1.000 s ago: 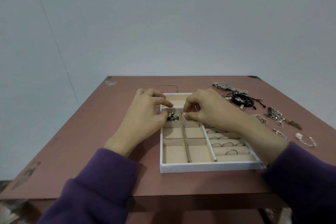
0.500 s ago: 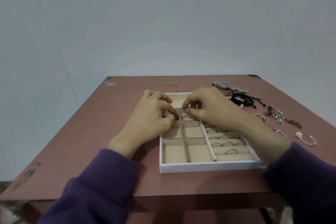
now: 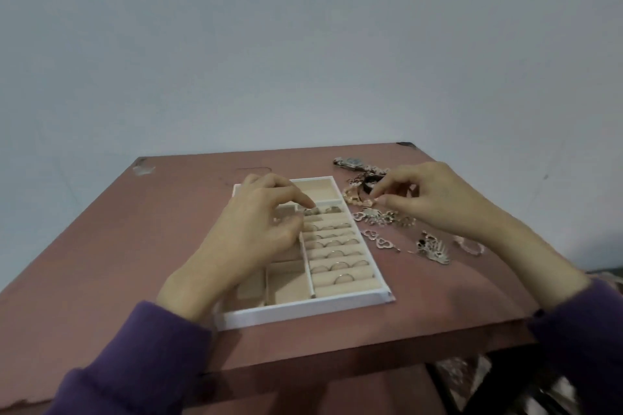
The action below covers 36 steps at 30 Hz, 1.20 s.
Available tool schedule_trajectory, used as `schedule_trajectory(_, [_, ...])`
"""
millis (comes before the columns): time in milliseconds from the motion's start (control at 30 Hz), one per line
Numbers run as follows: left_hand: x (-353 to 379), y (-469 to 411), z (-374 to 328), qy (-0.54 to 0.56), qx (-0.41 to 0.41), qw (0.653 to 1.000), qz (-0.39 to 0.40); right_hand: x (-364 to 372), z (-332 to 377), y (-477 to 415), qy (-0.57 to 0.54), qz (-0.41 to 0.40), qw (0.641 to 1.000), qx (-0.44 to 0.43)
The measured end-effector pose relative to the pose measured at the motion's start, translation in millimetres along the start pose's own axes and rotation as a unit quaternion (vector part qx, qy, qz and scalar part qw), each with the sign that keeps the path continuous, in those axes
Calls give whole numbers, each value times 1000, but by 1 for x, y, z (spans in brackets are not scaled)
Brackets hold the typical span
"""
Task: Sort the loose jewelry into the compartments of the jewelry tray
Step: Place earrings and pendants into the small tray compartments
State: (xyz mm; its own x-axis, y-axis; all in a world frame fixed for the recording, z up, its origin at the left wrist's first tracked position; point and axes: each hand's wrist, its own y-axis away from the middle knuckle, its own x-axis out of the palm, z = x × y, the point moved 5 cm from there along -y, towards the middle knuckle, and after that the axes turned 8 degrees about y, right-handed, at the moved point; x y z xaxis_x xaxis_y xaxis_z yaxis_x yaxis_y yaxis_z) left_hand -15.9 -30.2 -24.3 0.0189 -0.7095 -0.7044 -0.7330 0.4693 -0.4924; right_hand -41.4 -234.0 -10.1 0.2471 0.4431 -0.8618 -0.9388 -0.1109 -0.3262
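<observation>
The white jewelry tray with beige compartments lies on the table in front of me. Several rings stand in its right-hand ring rolls, and small pieces lie in a compartment near the far end. My left hand hovers over the left compartments, fingers curled, index tip by those small pieces, nothing visible in it. My right hand is to the right of the tray over the loose jewelry, thumb and index pinched on the end of a rose-gold bracelet.
To the right of the tray lie a wristwatch, heart-shaped pendants, a heart pair, a silver ornament and a pink bangle. The reddish table's front edge is near my sleeves.
My right hand has left the tray's far compartments and moved right to the loose pile, pinching a bracelet. The left hand stays over the tray.
</observation>
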Motion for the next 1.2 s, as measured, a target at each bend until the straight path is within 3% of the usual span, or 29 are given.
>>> schedule_trajectory(167, [43,-18,-49,46,55,997,18,-18,-57,24,44,82,992,84])
schedule_trajectory(300, [77,-29,-69,44,63,996,42,-24,-84,41,33,90,988,123])
schedule_trajectory(500, [100,-33,-80,31,64,995,66,-31,-90,52,15,77,990,116])
schedule_trajectory(800, [102,-34,-82,18,53,995,77,-21,-81,52,101,123,983,94])
schedule_trajectory(900, [102,-34,-81,11,45,995,84,-23,-77,48,68,78,990,91])
schedule_trajectory(1000, [105,-34,-80,4,40,993,108,-28,-75,44,-38,-30,994,97])
schedule_trajectory(1200, [114,-34,-78,-7,31,987,158,-11,-82,43,-244,-175,942,151])
